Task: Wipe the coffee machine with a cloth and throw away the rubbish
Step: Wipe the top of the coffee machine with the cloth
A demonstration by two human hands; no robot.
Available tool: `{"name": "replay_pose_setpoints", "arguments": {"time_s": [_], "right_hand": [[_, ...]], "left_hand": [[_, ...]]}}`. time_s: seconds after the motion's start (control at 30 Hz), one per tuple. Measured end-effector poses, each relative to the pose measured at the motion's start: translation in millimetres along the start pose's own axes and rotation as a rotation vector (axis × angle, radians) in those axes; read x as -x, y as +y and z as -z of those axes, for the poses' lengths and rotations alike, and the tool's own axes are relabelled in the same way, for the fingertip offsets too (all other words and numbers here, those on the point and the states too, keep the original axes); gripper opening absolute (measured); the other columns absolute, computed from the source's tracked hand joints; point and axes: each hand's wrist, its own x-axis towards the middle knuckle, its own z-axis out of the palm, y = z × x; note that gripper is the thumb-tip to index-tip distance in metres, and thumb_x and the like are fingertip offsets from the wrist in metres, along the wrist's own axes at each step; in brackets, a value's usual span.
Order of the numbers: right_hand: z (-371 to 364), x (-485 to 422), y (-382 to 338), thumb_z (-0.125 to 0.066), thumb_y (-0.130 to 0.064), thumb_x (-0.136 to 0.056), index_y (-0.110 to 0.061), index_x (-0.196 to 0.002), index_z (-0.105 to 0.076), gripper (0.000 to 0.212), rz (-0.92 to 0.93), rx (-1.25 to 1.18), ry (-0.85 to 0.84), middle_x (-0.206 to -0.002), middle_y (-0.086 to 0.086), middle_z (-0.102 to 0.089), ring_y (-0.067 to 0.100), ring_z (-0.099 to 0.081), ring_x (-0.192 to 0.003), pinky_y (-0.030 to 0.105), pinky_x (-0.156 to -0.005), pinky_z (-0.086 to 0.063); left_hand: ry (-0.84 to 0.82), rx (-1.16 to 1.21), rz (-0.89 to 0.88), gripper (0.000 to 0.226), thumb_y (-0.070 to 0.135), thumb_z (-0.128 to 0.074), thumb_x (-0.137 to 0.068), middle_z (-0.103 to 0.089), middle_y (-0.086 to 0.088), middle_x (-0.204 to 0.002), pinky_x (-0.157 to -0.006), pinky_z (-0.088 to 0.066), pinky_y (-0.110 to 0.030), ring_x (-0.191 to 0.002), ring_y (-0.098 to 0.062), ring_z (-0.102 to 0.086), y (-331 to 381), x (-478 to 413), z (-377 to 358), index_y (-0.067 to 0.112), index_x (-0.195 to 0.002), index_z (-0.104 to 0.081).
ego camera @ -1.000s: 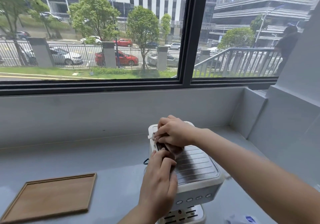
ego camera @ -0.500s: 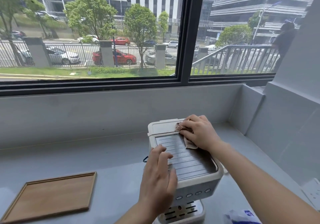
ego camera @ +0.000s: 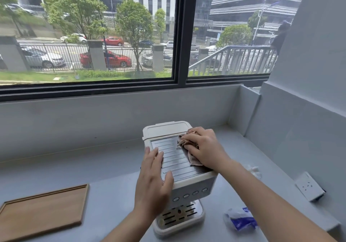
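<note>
Head view: hands (ego camera: 203, 147) on cloth (ego camera: 191, 152), machine (ego camera: 194, 183).

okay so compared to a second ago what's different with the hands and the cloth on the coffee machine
The right hand has swept the cloth from the top's left rear corner across to the right side of the coffee machine, then slightly nearer. It still grips the cloth. The left hand stays flat on the left edge. The wooden tray and the blue-and-white wrapper haven't moved.

Bright daylight through window (ego camera: 89, 35) — edges bowed.
</note>
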Motion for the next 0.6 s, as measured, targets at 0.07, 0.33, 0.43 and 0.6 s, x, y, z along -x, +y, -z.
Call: {"name": "replay_pose_setpoints", "arguments": {"time_s": [0.07, 0.33, 0.43, 0.6], "right_hand": [[-3, 22, -5, -0.067, -0.032, -0.091, -0.032, -0.116, -0.072, 0.025, 0.051, 0.002, 0.031, -0.127, -0.006, -0.059, 0.026, -0.044, -0.112, 0.033, -0.105, -0.032], [2, 64, -21, -0.058, -0.048, -0.088, -0.040, -0.115, -0.070, 0.030, 0.112, 0.068, 0.057, -0.121, -0.018, -0.064, 0.018, -0.056, -0.108, 0.043, -0.089, -0.043], [3, 44, -17, -0.060, -0.047, -0.092, -0.039, -0.122, -0.066, 0.032, 0.004, 0.058, 0.027, -0.125, -0.016, -0.062, 0.020, -0.051, -0.115, 0.042, -0.097, -0.041], [-20, 31, -54, -0.053, -0.053, -0.093, -0.042, -0.123, -0.065, 0.033, 0.039, 0.114, -0.003, -0.126, -0.014, -0.060, 0.021, -0.049, -0.121, 0.041, -0.104, -0.036]], "left_hand": [[-0.002, -0.024, -0.013, 0.061, 0.035, -0.041, -0.087, -0.030, -0.001, -0.159, -0.118, -0.011, -0.020, -0.152, -0.008, -0.005, -2, 0, 0, 0.009, -0.143, -0.046], [-0.024, 0.001, -0.007, 0.076, 0.050, -0.030, -0.084, -0.027, -0.002, -0.161, -0.120, -0.009, -0.023, -0.152, -0.009, -0.004, -5, -1, -1, 0.010, -0.147, -0.039], [-0.056, 0.070, 0.023, 0.081, 0.057, -0.028, -0.085, -0.019, 0.002, -0.164, -0.120, -0.006, -0.022, -0.151, -0.002, 0.002, -7, -2, 1, 0.015, -0.154, -0.025], [-0.129, 0.075, -0.066, 0.079, 0.060, -0.029, -0.087, -0.018, 0.004, -0.164, -0.121, -0.006, -0.023, -0.150, 0.002, 0.004, -23, -1, 11, 0.016, -0.154, -0.025]]}}
